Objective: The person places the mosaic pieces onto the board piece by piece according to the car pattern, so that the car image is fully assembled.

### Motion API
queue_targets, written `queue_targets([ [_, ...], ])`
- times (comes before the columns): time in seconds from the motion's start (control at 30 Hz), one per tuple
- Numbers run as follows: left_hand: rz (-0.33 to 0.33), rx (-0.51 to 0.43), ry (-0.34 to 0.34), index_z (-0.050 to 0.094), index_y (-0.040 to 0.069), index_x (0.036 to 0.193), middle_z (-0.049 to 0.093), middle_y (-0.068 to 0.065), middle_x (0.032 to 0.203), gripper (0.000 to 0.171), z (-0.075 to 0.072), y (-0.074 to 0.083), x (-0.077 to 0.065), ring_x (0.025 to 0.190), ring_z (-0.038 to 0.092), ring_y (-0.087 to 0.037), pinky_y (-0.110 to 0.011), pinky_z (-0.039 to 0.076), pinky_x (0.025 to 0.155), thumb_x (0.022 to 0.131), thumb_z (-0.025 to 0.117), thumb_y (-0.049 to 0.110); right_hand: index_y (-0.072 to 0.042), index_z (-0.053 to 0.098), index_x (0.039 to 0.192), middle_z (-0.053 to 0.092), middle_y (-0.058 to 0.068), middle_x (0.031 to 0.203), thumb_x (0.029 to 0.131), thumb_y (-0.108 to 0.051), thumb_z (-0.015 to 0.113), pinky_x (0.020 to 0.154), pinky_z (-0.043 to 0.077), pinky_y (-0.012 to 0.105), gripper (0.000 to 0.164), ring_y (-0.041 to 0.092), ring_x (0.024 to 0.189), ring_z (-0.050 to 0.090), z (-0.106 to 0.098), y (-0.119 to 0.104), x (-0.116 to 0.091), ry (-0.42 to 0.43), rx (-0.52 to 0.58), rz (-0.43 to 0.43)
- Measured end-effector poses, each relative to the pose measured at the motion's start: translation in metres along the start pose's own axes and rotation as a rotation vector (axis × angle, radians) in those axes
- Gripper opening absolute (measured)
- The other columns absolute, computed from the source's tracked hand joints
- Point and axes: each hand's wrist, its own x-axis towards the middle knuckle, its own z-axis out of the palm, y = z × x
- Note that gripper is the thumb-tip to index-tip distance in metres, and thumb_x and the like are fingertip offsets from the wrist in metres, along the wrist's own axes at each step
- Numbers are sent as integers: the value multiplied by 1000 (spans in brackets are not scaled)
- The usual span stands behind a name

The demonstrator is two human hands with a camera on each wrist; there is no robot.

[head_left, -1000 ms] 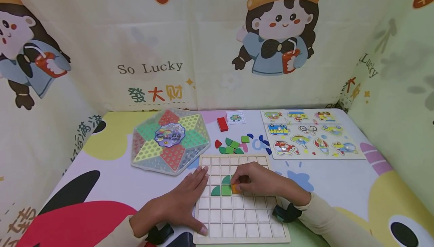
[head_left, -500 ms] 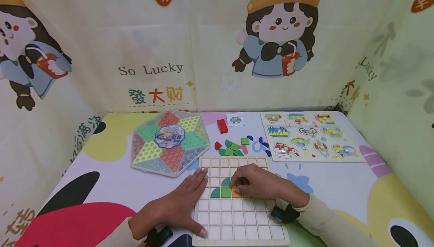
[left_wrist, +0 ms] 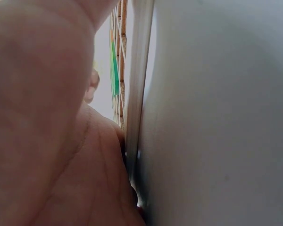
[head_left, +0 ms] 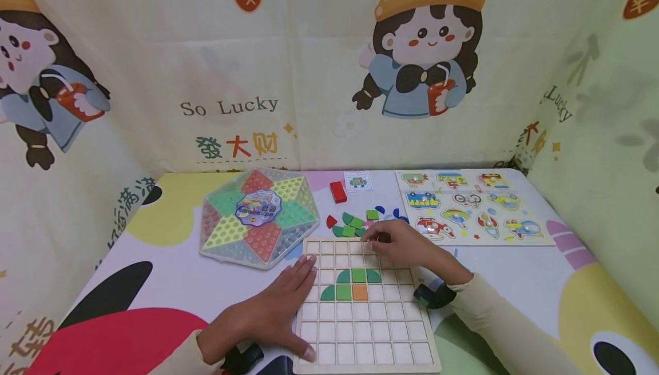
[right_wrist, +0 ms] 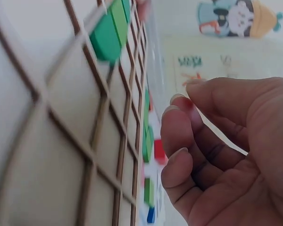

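Observation:
A pale wooden grid board (head_left: 386, 332) lies on the table in the head view. My left hand (head_left: 270, 309) rests along its left edge, fingers extended and thumb on the lower left corner. In the grid sit an orange square (head_left: 360, 292), green squares (head_left: 343, 292) and dark green quarter-circle pieces (head_left: 373, 276), in two rows. My right hand (head_left: 400, 243) hovers over the board's far edge, fingers loosely bent. In the right wrist view its fingertips (right_wrist: 177, 125) hold nothing. Just beyond lie loose green pieces (head_left: 355, 222), partly hidden by that hand.
Behind the board lie a red piece (head_left: 331, 222), blue pieces (head_left: 379, 210), a red block (head_left: 338, 192) and a small pattern card (head_left: 357, 180). A hexagonal checkers box (head_left: 221, 246) stands left; a vehicle puzzle board (head_left: 476, 206) lies right.
My right hand has left the orange square in the grid and moved away towards the loose pieces, uncovering a green square and quarter-circle. The left hand stays put.

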Motion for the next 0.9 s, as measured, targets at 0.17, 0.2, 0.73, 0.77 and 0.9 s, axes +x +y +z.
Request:
queue_targets([
  [0.17,3,-8,-1,7,6,156,-10,-5,163,128,-1,0,1,146,-13,-24,-52,4,115,68,65,79,-8,74,103,68,-3,93,92,-10,68,60,42,24,13,18,73,51,-8,12,9,77,-23,84],
  [0.2,2,-8,0,7,6,156,-10,-5,163,128,-1,1,1,146,-13,-24,-52,4,115,68,64,79,-8,74,104,68,-3,94,92,-10,69,61,43,24,14,18,74,52,-9,14,10,87,-23,108],
  [0.73,-13,-24,1,9,7,157,-8,-4,163,129,0,0,-2,147,-12,-24,-54,3,115,66,64,81,-3,72,105,66,0,92,92,-6,66,67,51,30,14,19,80,57,1,0,54,94,30,43],
  [0.77,-11,-25,2,9,7,157,-8,-5,163,129,0,0,-2,147,-11,-25,-54,4,115,66,64,81,-2,72,104,67,0,92,92,-6,66,69,52,30,14,18,81,58,3,-2,57,89,23,26],
  [0.9,-1,-11,9,8,7,157,-8,-5,163,129,1,-1,0,147,-11,-25,-55,4,115,67,63,81,-2,73,103,68,0,93,91,-4,67,73,51,29,14,16,82,59,9,-5,71,75,-11,-12],
])
